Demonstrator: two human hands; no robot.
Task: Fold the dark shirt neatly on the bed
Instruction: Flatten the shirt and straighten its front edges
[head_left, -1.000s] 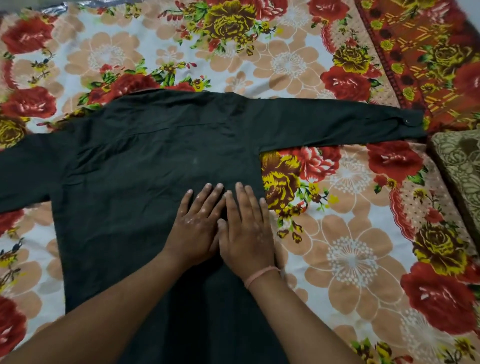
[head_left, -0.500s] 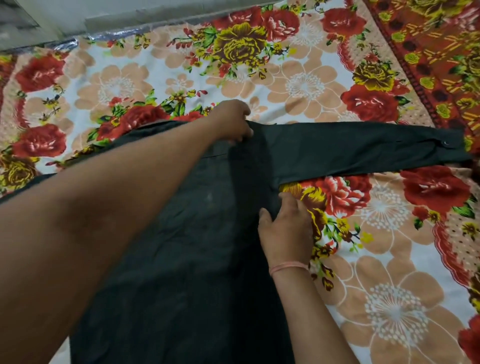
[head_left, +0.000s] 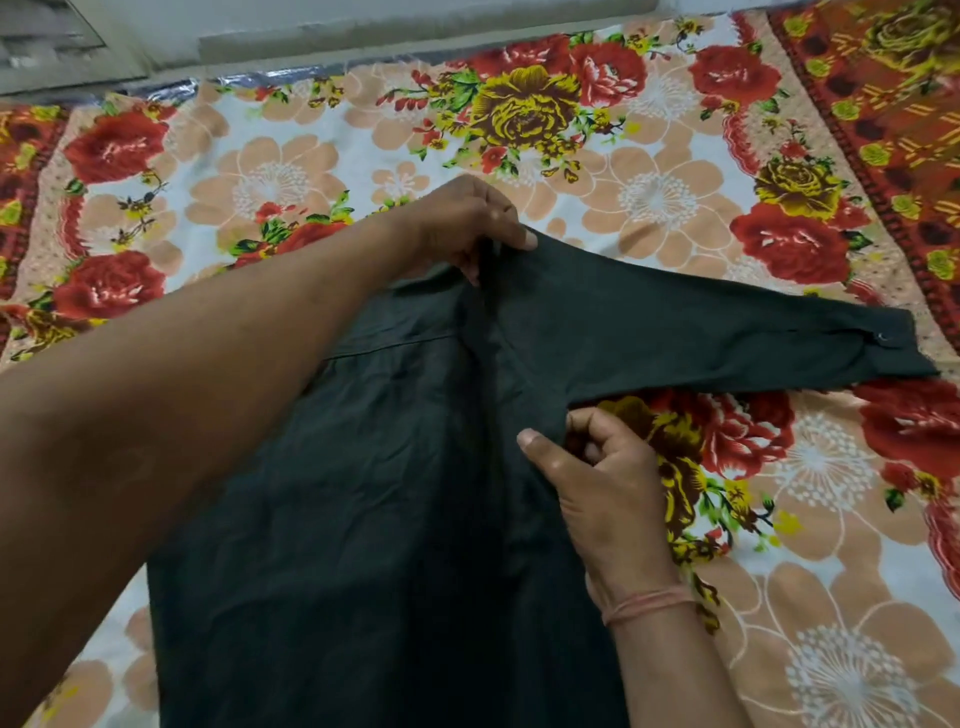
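Note:
The dark shirt (head_left: 374, 493) lies back-up on the flowered bed sheet (head_left: 649, 192). Its right sleeve (head_left: 727, 338) stretches out to the right, cuff with a button near the right edge. My left hand (head_left: 467, 223) reaches across and pinches the shirt's top edge at the right shoulder, lifting it a little. My right hand (head_left: 602, 467) pinches the side seam just under the armpit of that sleeve. A raised crease runs between the two hands. My left forearm hides the shirt's left shoulder and left sleeve.
The bed sheet spreads to the right and beyond the shirt. A red patterned cloth (head_left: 893, 104) lies at the far right. A grey wall (head_left: 363, 26) runs along the bed's far edge.
Both hands left the flat shirt middle. The left reached to the right shoulder edge, the right went to the armpit seam; both now pinch and lift the fabric, and the sleeve slants.

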